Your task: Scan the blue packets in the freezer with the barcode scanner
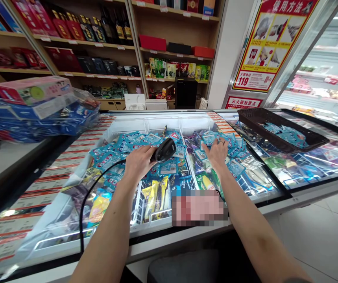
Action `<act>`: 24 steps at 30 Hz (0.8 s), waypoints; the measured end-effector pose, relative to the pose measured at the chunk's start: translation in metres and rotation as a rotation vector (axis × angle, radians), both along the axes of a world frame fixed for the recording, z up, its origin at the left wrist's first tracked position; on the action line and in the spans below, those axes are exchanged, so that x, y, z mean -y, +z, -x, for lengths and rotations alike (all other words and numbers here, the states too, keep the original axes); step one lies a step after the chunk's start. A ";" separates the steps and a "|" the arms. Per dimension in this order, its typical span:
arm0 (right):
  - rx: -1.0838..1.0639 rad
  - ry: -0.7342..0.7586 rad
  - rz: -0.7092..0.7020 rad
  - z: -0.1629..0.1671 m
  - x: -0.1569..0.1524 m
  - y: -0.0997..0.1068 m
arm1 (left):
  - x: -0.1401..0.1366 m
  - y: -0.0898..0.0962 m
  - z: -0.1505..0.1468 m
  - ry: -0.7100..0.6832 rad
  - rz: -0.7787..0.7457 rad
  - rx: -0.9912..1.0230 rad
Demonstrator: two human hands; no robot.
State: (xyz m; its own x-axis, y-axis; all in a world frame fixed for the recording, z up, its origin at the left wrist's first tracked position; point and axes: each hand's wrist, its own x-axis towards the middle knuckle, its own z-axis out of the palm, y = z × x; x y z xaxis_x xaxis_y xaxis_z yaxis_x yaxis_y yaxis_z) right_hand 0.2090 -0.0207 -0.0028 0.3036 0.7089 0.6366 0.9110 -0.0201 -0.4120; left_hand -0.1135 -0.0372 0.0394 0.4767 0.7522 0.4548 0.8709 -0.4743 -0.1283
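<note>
My left hand [141,161] is wrapped around the handle of a black handheld barcode scanner [165,150]. Its head points to the right, and a black cable [93,188] runs from it down to the near edge. Beneath the scanner, many small blue packets [112,155] are spread over the glass top of a chest freezer [169,120]. My right hand [217,151] rests over more blue packets [233,143] to the right, its thumb and fingers apart and touching or nearly touching them. Whether a packet lies under the fingertips is partly hidden.
A dark plastic tray [281,131] with blue packets stands at the right. Plastic-wrapped boxes [36,104] sit at the left. A blurred-out flat item [200,208] lies at the near edge. Through the glass show yellow packs [155,198]. Shelves [115,45] with bottles stand behind.
</note>
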 end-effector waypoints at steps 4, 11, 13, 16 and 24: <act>0.088 0.060 0.037 0.010 0.004 0.006 | -0.001 -0.001 0.003 -0.008 -0.015 -0.004; 0.301 0.523 0.209 0.036 0.006 0.003 | -0.001 -0.001 0.007 0.015 -0.006 -0.002; 0.349 0.637 0.228 0.038 0.007 0.001 | 0.000 -0.001 0.007 0.017 -0.001 0.005; 0.361 0.742 0.255 0.037 0.009 0.001 | 0.001 -0.001 0.008 0.016 0.007 0.022; 0.267 0.672 0.250 0.038 0.009 0.005 | 0.003 0.001 0.006 0.022 0.025 0.016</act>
